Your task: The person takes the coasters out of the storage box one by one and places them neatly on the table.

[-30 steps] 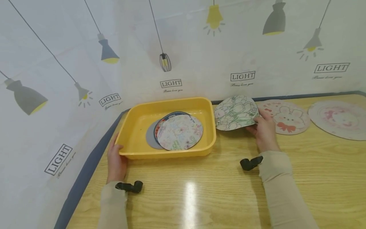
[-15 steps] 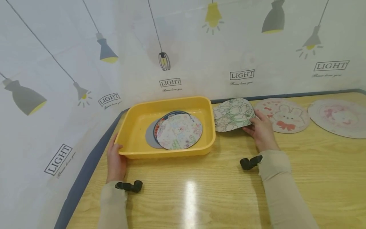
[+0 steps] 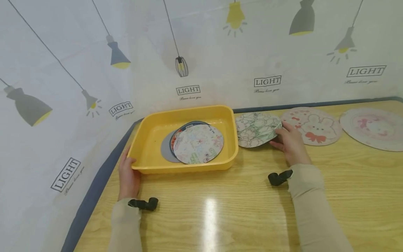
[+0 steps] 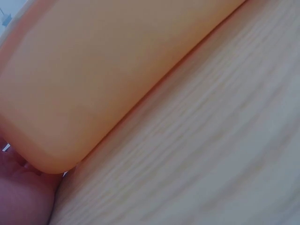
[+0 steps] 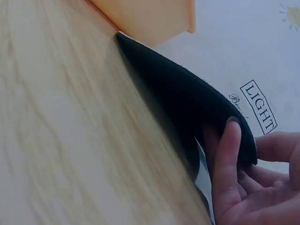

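Observation:
My left hand (image 3: 129,178) grips the near left corner of a yellow plastic tray (image 3: 185,169), thumb over the rim. The left wrist view shows the tray's outer wall (image 4: 103,70) on the table, with fingers at its corner. To the right of the tray, my right hand (image 3: 292,144) holds the right edge of a round mouse pad (image 3: 259,128) printed with tulips. Seen in the right wrist view, the pad's black underside (image 5: 164,89) slants up from the wood toward the thumb and fingers, its far edge low beside the tray.
Inside the tray lie overlapping round pads, the top one a pale printed pad (image 3: 198,144). A rabbit pad (image 3: 319,129) and a pink-patterned pad (image 3: 376,127) lie farther right on the wooden table (image 3: 239,210). A lamp-printed wall covering (image 3: 217,77) stands right behind.
The tulip mouse pad has come down closer to the table and lies flatter, still held at its right edge. The left hand and the tray have stayed in place.

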